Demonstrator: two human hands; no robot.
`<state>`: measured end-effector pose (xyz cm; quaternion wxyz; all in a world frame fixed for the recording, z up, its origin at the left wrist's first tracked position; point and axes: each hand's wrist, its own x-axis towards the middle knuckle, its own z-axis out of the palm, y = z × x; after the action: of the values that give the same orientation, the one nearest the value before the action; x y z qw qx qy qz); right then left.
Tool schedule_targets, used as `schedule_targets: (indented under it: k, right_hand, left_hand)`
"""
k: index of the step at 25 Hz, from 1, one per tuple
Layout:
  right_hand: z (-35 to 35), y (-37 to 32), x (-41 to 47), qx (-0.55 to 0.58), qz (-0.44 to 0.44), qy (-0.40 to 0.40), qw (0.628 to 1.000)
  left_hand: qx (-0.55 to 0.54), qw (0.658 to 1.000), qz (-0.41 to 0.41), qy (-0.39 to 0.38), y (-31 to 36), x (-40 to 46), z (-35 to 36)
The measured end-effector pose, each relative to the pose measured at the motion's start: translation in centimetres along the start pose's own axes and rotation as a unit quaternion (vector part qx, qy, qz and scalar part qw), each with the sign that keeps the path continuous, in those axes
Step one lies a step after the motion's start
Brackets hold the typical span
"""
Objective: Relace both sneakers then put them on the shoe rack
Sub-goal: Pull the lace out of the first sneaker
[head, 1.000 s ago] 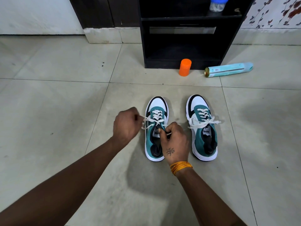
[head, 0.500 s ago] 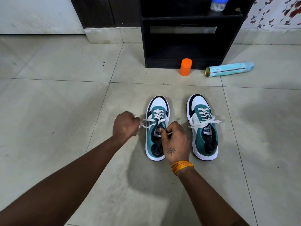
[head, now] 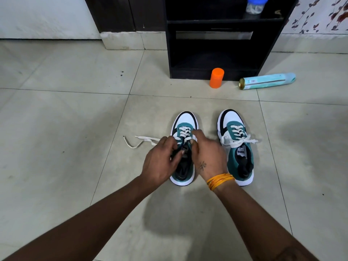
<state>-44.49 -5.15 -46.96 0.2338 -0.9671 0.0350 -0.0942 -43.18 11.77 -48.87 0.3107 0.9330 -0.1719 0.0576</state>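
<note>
- Two teal, white and black sneakers are set side by side on the tiled floor (head: 75, 113), toes pointed at the shoe rack (head: 216, 53).
- The left sneaker (head: 185, 121) is being worked on by both hands – its lace is not tied.
- The left hand (head: 160, 162) is curled over the opening of the left sneaker, and the lace seems to be pinched near the top holes, though the fingertips are partly hidden.
- The right hand (head: 209, 155) is bent over the tongue of the same sneaker, and something is pinched between thumb and finger there – most likely the lace, but it is too small to be sure.
- A loose lace end (head: 139, 142) is seen lying on the floor to the left of the left sneaker, in a wavy line.
- The right sneaker (head: 235, 142) is left alone, just beside the right hand, and its lace is tied in a bow.
- An orange band (head: 219, 180) is worn on the right wrist.
- An orange cup (head: 217, 77) is stood on the floor right in front of the shoe rack.
- A light blue can (head: 267, 81) is laid on its side near the orange cup.
- A jar with a blue lid (head: 255, 4) is kept on a shelf of the shoe rack.
</note>
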Motion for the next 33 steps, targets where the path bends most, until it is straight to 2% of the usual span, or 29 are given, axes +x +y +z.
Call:
schedule_targets:
  k: [3, 5, 6, 8, 9, 10, 11, 13, 14, 15, 17, 19, 20, 22, 23, 24, 26, 28, 33]
  right_hand:
    - [-0.9, -0.4, 1.7, -0.122, -0.117, -0.055, 0.984]
    - [-1.2, -0.5, 2.5, -0.141, -0.132, -0.059, 0.979]
    - [-0.8, -0.2, 2.6, -0.118, -0.097, -0.045, 0.987]
    - [-0.1, 0.6, 2.7, 0.066, 0.072, -0.024, 0.995]
    - [0.3, 0.8, 2.7, 0.162, 0.152, -0.022, 0.975]
    - [0.7, 0.9, 2.4, 0.205, 0.187, -0.006, 0.961]
    - [0.8, 0.8, 2.1, 0.186, 0.164, 0.002, 0.969]
    - [0.5, 0.7, 1.6, 0.027, -0.002, 0.001, 1.000]
    - [0.3, 0.7, 1.7, -0.051, -0.078, -0.006, 0.996]
    - [-0.1, 0.6, 1.9, -0.101, -0.125, -0.011, 0.987]
    - [-0.1, 0.8, 2.2, -0.131, -0.142, -0.007, 0.981]
    - [0.7, 1.8, 2.1, -0.052, -0.066, 0.019, 0.996]
    - [0.8, 2.3, 2.2, 0.029, 0.013, 0.039, 0.999]
    - [0.8, 2.9, 2.5, 0.164, 0.165, 0.053, 0.971]
    - [0.7, 2.8, 2.4, 0.177, 0.176, 0.049, 0.967]
    - [0.6, 2.5, 2.1, 0.147, 0.133, 0.044, 0.979]
    - [0.5, 1.8, 1.4, 0.023, -0.024, 0.023, 0.999]
    - [0.2, 1.2, 1.4, -0.071, -0.127, -0.001, 0.989]
    - [-0.8, 0.5, 0.7, -0.069, -0.150, 0.035, 0.986]
  left_hand:
    - [-0.028, 0.998, -0.050, 0.030, 0.1, -0.2, 0.3]
    - [-0.040, 0.996, -0.065, 0.037, 0.5, -0.2, 0.3]
    - [-0.046, 0.996, -0.071, 0.038, 0.5, -0.1, 0.3]
    - [-0.050, 0.995, -0.082, 0.039, 0.6, -0.1, 0.5]
    - [-0.052, 0.994, -0.087, 0.038, 0.6, -0.1, 0.6]
    - [-0.053, 0.994, -0.091, 0.036, 0.7, -0.1, 0.7]
    - [-0.055, 0.993, -0.094, 0.036, 0.8, -0.1, 0.7]
    - [-0.058, 0.993, -0.098, 0.035, 0.6, -0.1, 0.7]
    - [-0.059, 0.993, -0.101, 0.034, 0.6, -0.1, 0.7]
    - [-0.061, 0.992, -0.104, 0.033, 0.4, -0.1, 0.7]
    - [-0.065, 0.991, -0.108, 0.032, 0.4, -0.2, 0.8]
    - [-0.067, 0.991, -0.111, 0.032, 0.6, -0.2, 0.8]
    - [-0.066, 0.991, -0.111, 0.031, 0.6, -0.2, 0.8]
    - [-0.060, 0.991, -0.113, 0.031, 0.7, -0.2, 0.9]
    - [-0.058, 0.991, -0.114, 0.031, 0.7, -0.2, 0.9]
    - [-0.059, 0.991, -0.115, 0.031, 0.6, -0.2, 0.9]
    - [-0.063, 0.991, -0.115, 0.033, 0.5, -0.3, 0.9]
    - [-0.063, 0.991, -0.116, 0.032, 0.4, -0.3, 0.9]
    - [-0.061, 0.992, -0.101, 0.035, 0.4, -0.3, 0.9]
